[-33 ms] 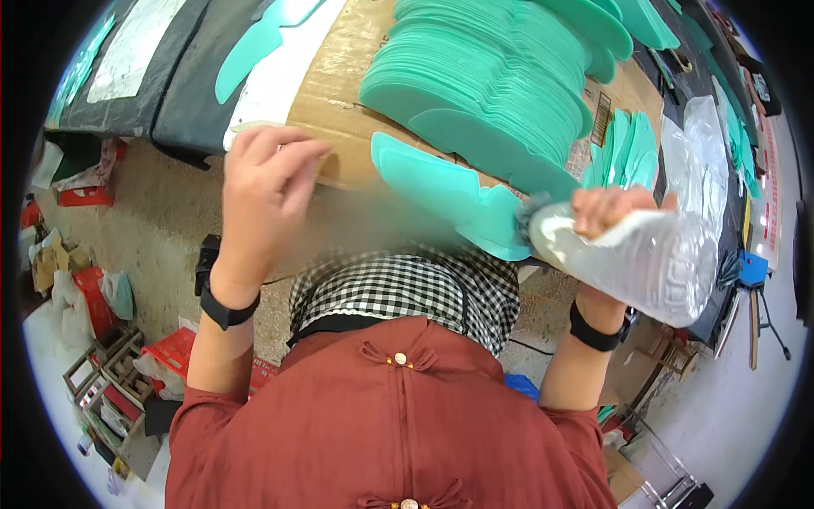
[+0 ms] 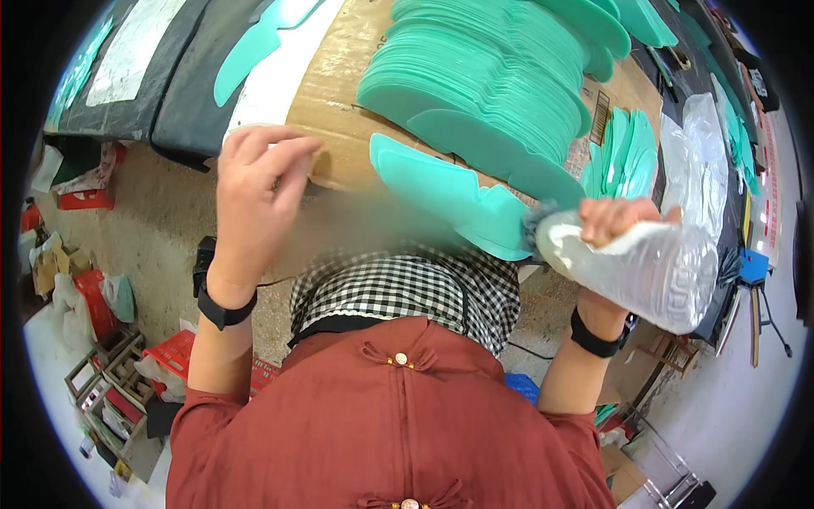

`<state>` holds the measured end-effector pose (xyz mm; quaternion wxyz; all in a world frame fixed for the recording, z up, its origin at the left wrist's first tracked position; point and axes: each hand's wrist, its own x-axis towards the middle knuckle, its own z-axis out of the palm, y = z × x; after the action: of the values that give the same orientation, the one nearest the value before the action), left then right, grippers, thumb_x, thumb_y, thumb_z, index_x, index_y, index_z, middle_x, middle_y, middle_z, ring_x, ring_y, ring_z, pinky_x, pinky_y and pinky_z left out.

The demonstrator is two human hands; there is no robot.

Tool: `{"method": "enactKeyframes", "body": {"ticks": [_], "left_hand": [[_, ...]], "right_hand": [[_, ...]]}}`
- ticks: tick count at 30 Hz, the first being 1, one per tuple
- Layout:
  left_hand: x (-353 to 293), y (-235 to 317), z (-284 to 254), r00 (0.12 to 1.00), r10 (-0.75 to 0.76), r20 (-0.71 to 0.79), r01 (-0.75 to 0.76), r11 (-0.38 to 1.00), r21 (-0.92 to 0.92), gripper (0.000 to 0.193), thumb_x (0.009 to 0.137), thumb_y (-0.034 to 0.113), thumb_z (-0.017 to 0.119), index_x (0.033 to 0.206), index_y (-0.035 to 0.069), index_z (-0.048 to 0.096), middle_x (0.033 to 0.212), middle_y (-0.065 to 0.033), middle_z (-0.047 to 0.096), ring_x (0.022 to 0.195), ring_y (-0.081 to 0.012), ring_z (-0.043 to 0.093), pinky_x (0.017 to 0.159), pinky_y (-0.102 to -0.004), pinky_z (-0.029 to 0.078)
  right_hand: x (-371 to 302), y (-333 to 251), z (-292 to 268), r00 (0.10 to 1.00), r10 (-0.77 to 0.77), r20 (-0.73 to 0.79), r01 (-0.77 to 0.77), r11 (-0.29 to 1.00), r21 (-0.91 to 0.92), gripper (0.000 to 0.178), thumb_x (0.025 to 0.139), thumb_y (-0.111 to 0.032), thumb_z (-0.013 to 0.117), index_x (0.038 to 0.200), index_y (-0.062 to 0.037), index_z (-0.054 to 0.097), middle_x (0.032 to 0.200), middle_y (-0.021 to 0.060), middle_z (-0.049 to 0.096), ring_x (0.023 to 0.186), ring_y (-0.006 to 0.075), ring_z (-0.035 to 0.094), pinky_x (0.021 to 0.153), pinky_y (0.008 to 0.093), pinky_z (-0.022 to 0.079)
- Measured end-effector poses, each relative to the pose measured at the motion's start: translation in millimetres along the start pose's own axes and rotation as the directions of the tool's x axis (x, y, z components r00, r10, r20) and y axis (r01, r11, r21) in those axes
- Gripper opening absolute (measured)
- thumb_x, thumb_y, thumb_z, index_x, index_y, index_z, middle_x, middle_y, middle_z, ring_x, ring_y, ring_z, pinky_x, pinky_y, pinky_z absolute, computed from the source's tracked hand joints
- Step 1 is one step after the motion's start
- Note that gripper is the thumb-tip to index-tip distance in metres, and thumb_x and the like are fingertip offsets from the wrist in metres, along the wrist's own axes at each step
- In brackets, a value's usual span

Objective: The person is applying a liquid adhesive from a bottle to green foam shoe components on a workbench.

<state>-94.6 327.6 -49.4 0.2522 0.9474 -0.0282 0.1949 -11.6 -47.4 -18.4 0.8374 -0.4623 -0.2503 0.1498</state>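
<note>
One teal foam piece (image 2: 449, 197) lies on the cardboard-covered counter (image 2: 339, 93), its near end touching the clear plastic bag (image 2: 644, 267) that the right hand (image 2: 623, 222) clutches in a closed grip. The left hand (image 2: 254, 199) rests open-fingered on the counter edge. Beyond, one large stack of teal pieces (image 2: 492, 85), too many to count.

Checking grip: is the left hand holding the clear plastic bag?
No, the right hand grips the clear plastic bag; the left hand rests on cardboard.
</note>
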Motion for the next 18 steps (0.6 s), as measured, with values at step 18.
{"method": "enactKeyframes", "body": {"ticks": [18], "left_hand": [[-27,3,1,0.978,0.204,0.031,-0.205,0.979,0.022,0.028,0.080,0.006,0.072,0.109,0.007,0.074,0.114,-0.0105,0.068,0.107,-0.0314,0.058,0.098,-0.0408,0.045]], "right_hand": [[78,83,128,0.974,-0.226,-0.013,0.151,0.691,-0.706,0.043,0.100,-0.022,0.052,0.136,0.0011,0.053,0.122,0.0173,0.065,0.105,0.0288,0.063,0.087,0.0371,0.052]]}}
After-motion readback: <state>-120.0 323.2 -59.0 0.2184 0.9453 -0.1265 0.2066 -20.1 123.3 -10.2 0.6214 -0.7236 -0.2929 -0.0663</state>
